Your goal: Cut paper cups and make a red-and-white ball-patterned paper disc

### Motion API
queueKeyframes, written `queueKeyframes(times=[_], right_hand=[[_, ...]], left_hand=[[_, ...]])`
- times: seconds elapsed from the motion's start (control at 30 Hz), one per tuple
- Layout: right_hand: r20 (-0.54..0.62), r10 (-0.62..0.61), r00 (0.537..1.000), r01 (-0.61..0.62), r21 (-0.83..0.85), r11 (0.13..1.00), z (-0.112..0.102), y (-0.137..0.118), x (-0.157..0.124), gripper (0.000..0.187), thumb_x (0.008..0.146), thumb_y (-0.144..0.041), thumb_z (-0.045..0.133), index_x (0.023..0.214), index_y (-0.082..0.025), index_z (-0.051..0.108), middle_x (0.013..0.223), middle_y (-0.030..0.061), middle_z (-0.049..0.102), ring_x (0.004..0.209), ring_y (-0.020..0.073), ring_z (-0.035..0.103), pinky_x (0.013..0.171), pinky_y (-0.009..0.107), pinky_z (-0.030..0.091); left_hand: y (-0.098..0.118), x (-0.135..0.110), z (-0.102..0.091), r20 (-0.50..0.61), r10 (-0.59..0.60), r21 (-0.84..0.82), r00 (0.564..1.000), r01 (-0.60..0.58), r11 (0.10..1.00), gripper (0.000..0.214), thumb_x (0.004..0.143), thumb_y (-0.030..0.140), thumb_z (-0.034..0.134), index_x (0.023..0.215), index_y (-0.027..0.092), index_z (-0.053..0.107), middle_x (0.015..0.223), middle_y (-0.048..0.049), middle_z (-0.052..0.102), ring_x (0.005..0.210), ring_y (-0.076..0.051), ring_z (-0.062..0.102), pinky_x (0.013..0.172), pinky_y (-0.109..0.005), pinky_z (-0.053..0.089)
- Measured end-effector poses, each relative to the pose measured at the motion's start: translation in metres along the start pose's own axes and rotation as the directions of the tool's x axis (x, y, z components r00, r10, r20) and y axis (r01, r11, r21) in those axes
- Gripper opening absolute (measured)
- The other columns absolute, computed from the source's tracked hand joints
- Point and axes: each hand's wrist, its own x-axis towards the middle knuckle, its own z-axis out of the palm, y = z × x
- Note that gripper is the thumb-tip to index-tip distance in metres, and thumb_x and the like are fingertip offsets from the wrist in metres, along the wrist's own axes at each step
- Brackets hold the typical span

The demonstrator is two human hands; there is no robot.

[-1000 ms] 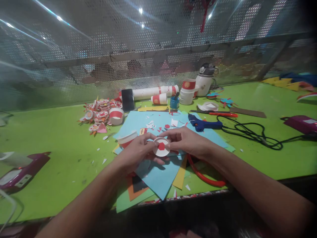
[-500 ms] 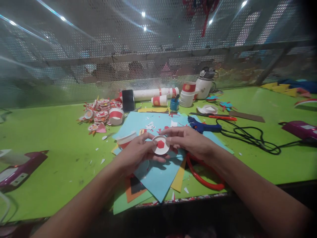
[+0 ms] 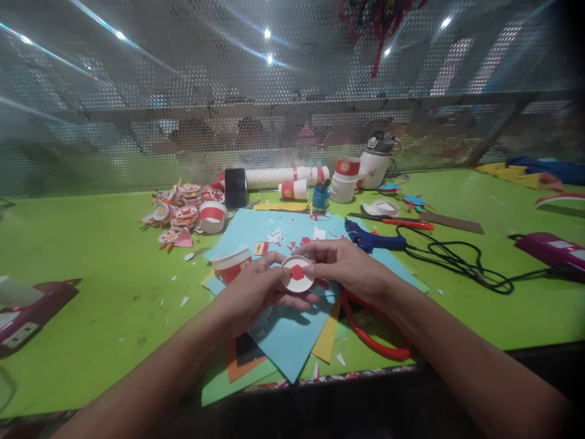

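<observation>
Between my two hands is a small round white paper cup bottom (image 3: 298, 285) with a red cut-paper shape (image 3: 297, 272) in its middle. My left hand (image 3: 262, 281) grips the disc's left edge, thumb on top and fingers beneath. At the right edge, my right hand (image 3: 350, 267) pinches it, its thumb by the red shape. Under the hands lie light blue paper sheets (image 3: 292, 353) with red and white scraps on them. A red-and-white paper cup piece (image 3: 231, 262) stands just behind my left hand.
A blue glue gun (image 3: 372, 238) with a black cord lies to the right, near red-handled scissors (image 3: 375, 341). Decorated paper discs (image 3: 183, 210) are heaped at the back left. Behind are a phone (image 3: 236, 188), paper cups (image 3: 345, 180), a blue jar (image 3: 320, 197) and a white bottle (image 3: 375, 164).
My right thumb has shifted inward over the disc toward the red shape. The disc stays between both hands, and the camera view has shifted slightly.
</observation>
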Motion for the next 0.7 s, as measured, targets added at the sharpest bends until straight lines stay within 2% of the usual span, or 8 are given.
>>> queueKeyframes(times=[0.13,0.23,0.4,0.57,0.7], right_hand=[[0.003,0.010,1.000,-0.010,0.006,1.000,0.0021,-0.0039,-0.0016,0.023,0.070,-0.020,0.064,0.093,-0.013,0.065,0.062,-0.0025,0.055,0.052,0.0080,0.046,0.048,0.022,0.032],[0.004,0.009,1.000,-0.008,-0.006,1.000,0.0026,-0.0048,-0.0018,0.024,0.071,-0.019,0.063,0.093,-0.013,0.066,0.058,-0.0043,0.052,0.049,0.0074,0.043,0.047,0.022,0.031],[0.029,-0.007,1.000,0.008,-0.036,0.999,0.0009,-0.0028,-0.0012,0.026,0.072,-0.020,0.062,0.097,-0.015,0.067,0.056,-0.0046,0.050,0.048,0.0071,0.041,0.047,0.022,0.030],[0.031,-0.008,0.999,0.010,-0.050,0.999,0.0004,-0.0014,-0.0014,0.023,0.073,-0.022,0.063,0.095,-0.015,0.067,0.056,-0.0051,0.048,0.048,0.0070,0.039,0.047,0.022,0.028],[0.031,-0.007,1.000,0.009,-0.065,0.998,0.0005,-0.0020,-0.0017,0.019,0.073,-0.021,0.062,0.090,-0.014,0.066,0.055,-0.0053,0.046,0.049,0.0070,0.038,0.047,0.022,0.027]], left_hand=[[0.0001,0.0003,-0.0013,0.064,0.004,-0.031,0.998,-0.002,1.000,0.015,0.077,0.009,0.048,0.091,0.012,0.051,0.091,-0.0134,0.068,0.079,-0.024,0.069,0.072,-0.036,0.056],[0.0002,0.0001,-0.0016,0.079,0.010,-0.028,0.997,-0.007,1.000,0.017,0.082,0.020,0.046,0.093,0.009,0.053,0.088,-0.0159,0.068,0.078,-0.025,0.069,0.070,-0.037,0.055],[0.0001,-0.0001,-0.0019,0.128,-0.023,0.002,0.991,0.023,1.000,0.036,0.088,0.039,0.041,0.097,0.007,0.057,0.089,-0.0187,0.068,0.076,-0.027,0.068,0.069,-0.038,0.054],[-0.0004,0.0001,-0.0017,0.151,-0.050,0.046,0.987,0.044,0.998,0.041,0.090,0.039,0.035,0.096,0.006,0.059,0.089,-0.0207,0.067,0.078,-0.029,0.068,0.067,-0.038,0.054],[-0.0008,0.0004,-0.0032,0.182,-0.055,0.060,0.982,0.044,0.997,0.036,0.090,0.031,0.034,0.096,0.007,0.059,0.093,-0.0205,0.067,0.078,-0.028,0.068,0.066,-0.039,0.054]])
